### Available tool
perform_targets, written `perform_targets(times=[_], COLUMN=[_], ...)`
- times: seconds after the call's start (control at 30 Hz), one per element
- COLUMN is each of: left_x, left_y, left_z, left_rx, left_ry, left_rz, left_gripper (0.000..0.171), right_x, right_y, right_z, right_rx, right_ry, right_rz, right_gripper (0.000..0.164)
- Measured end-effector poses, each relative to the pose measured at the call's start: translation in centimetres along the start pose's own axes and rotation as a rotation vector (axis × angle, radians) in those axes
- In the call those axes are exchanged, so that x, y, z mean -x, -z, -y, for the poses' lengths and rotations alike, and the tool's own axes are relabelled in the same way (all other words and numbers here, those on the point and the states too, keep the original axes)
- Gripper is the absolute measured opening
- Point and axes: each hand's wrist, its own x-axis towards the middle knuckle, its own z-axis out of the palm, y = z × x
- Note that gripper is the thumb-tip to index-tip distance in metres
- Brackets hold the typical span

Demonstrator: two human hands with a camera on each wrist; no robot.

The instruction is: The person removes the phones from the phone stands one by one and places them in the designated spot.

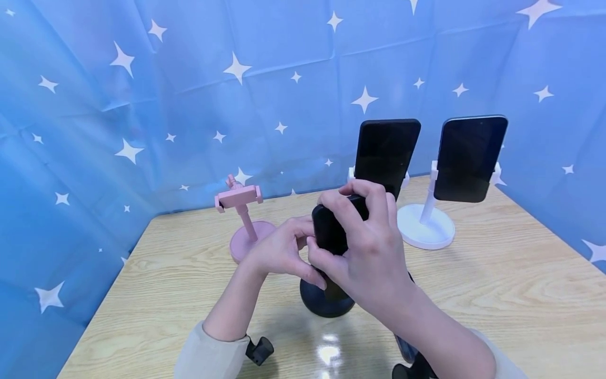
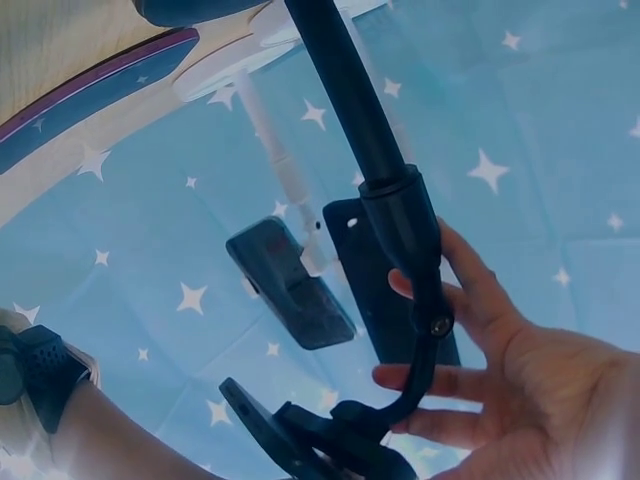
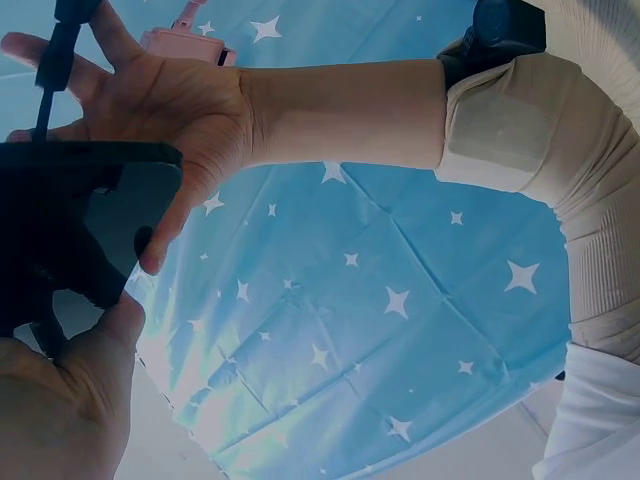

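Note:
A black phone (image 1: 326, 230) sits at the clamp of a black phone stand, whose round base (image 1: 326, 302) rests on the table. My right hand (image 1: 374, 247) grips this phone by its edges, fingers curled over the far side and thumb (image 3: 120, 325) on the near side. Beside the stand is my left hand (image 1: 286, 250), its fingers spread behind the clamp joint and its thumb by the phone's lower edge. In the left wrist view those fingers (image 2: 470, 290) look fairly straight near the black stem (image 2: 400, 215); whether they press on it is unclear.
A pink phone stand (image 1: 239, 197) without a phone stands left. Behind and right, white stands hold two dark phones (image 1: 388, 152) (image 1: 471, 158). Another phone (image 1: 405, 348) lies on the table (image 1: 511, 295), partly under my right forearm. A blue star-printed cloth (image 1: 189, 105) hangs behind.

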Motion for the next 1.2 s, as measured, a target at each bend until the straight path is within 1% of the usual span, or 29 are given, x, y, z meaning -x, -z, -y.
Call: perform_targets(times=[0.1,0.3,0.4,0.57,0.67,0.8,0.87,0.93,0.97,1.03,1.13,1.2], left_x=[0.0,-0.1,0.0,0.1,0.1,0.1,0.1,0.1,0.1,0.1,0.2,0.3], left_y=[0.1,0.1,0.1,0.2,0.2,0.0,-0.1,-0.1,-0.2,-0.2,-0.4,-0.5], left_z=[0.0,0.1,0.1,0.3,0.4,0.5,0.5,0.6,0.7,0.8,1.0,1.2], left_rx=[0.004,-0.021,-0.016,0.005,0.012,0.001,-0.005,-0.007,-0.004,-0.006,-0.023,-0.030], left_ry=[-0.013,-0.033,-0.036,-0.030,-0.024,-0.023,-0.027,-0.032,-0.038,-0.053,-0.081,-0.101], left_rz=[0.011,0.022,0.028,0.028,0.027,0.025,0.024,0.024,0.026,0.024,0.015,-0.001], left_gripper=[0.049,0.052,0.049,0.059,0.060,0.066,0.069,0.070,0.071,0.073,0.073,0.066], right_x=[0.0,0.0,-0.2,-0.1,-0.1,-0.4,-0.3,0.1,0.6,1.6,3.4,4.3], right_y=[0.0,0.2,0.4,0.5,0.6,1.1,1.2,0.7,0.2,-0.9,-3.1,-4.0], right_z=[-0.1,0.1,0.3,0.2,0.2,0.6,0.4,-0.6,-1.4,-3.4,-7.0,-8.7], right_rx=[-0.007,-0.033,-0.057,-0.091,-0.116,-0.142,-0.152,-0.170,-0.183,-0.220,-0.272,-0.293], right_ry=[0.002,0.024,0.029,0.020,0.020,0.025,0.017,0.019,0.015,0.008,0.004,-0.008], right_rz=[0.004,-0.029,-0.039,-0.035,-0.036,-0.032,-0.022,-0.018,-0.017,-0.013,-0.010,0.003], right_gripper=[0.041,0.042,0.042,0.041,0.040,0.040,0.041,0.046,0.048,0.056,0.069,0.076])
